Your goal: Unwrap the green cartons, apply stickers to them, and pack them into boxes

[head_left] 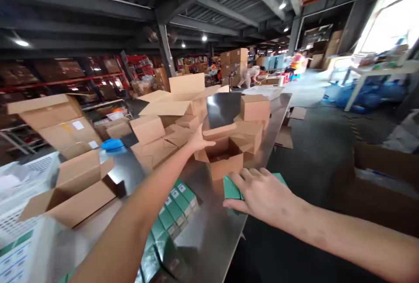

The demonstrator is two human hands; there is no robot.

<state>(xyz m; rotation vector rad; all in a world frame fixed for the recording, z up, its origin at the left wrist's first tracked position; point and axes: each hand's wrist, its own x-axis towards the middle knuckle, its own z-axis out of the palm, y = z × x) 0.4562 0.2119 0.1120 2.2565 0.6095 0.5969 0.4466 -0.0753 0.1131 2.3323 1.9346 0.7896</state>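
Observation:
My right hand is wrapped over a green box at the table's right edge; part of the box shows past the knuckles. My left hand reaches to the left side of a small open cardboard carton, thumb spread from the fingers. Whether it touches the carton's flap I cannot tell. The carton stands on the metal table with its flaps up and its inside shaded. Beneath my left forearm lies a row of several green boxes with white labels.
Small cartons are stacked behind the open one. More brown cartons stand left of it, before a large open carton. Another open carton and white crates are at left. A person bends over far back.

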